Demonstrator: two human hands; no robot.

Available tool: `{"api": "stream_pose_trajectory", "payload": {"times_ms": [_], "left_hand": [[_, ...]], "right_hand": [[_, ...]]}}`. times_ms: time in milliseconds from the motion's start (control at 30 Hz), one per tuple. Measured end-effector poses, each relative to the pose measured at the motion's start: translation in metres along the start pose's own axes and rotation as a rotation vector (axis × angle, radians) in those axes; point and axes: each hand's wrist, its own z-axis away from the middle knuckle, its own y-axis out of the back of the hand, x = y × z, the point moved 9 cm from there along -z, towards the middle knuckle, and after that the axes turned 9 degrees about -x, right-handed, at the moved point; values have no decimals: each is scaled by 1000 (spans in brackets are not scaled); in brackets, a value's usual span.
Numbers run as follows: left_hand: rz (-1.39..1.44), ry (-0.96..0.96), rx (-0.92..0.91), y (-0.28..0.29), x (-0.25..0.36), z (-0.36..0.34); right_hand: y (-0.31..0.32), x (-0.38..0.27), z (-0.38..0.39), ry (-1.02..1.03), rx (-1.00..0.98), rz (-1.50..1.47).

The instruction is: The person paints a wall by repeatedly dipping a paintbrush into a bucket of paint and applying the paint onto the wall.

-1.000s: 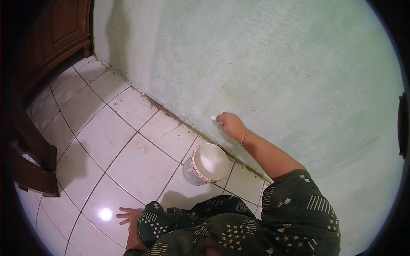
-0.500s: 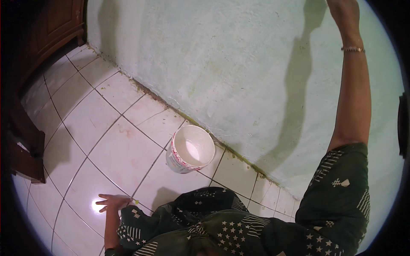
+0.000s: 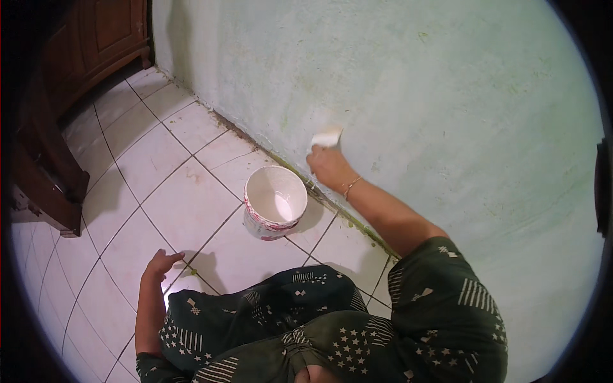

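Observation:
My right hand [image 3: 329, 167] is closed round a paintbrush [image 3: 326, 138], mostly hidden by the fingers. Its whitish head lies against the lower part of the pale green wall [image 3: 460, 121]. Whether it is wet with paint is too small to tell. Below that hand, a white bucket [image 3: 276, 233] with red marks round its upper side stands upright on the floor, beside the wall. A pale, shiny patch shows inside it. At the lower left, my left hand [image 3: 163, 263] hangs over the tiles with nothing visible in it, fingers partly bent and one stretched out to the right.
White floor tiles [image 3: 198, 191] with dark joints run up to the wall, where the base edge [image 3: 255, 143] is rough and stained green. Dark wooden furniture [image 3: 105, 38] stands at the upper left, and a wooden leg [image 3: 60, 185] juts in at the left.
My right arm has swung down and left from high on the wall, bringing the brush into view. The left hand has moved up a little, its spread fingers drawing closer together.

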Motion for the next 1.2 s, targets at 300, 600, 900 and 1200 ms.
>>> {"api": "stream_pose_trajectory", "payload": {"times_ms": [300,600,900,1200], "left_hand": [[-51,-274,-138,-16,107,71],[-276,-310,-128,-10,198,90],[-592,-423,-67,-58,296,109],[-305,-338,4,-74,298,34]], "right_hand": [[125,127,48,-372,275,-470],[396,57,158,-417,965,417],[116,44,140,-315,306,409],[-11,23,204,-387,-44,-314]]}}
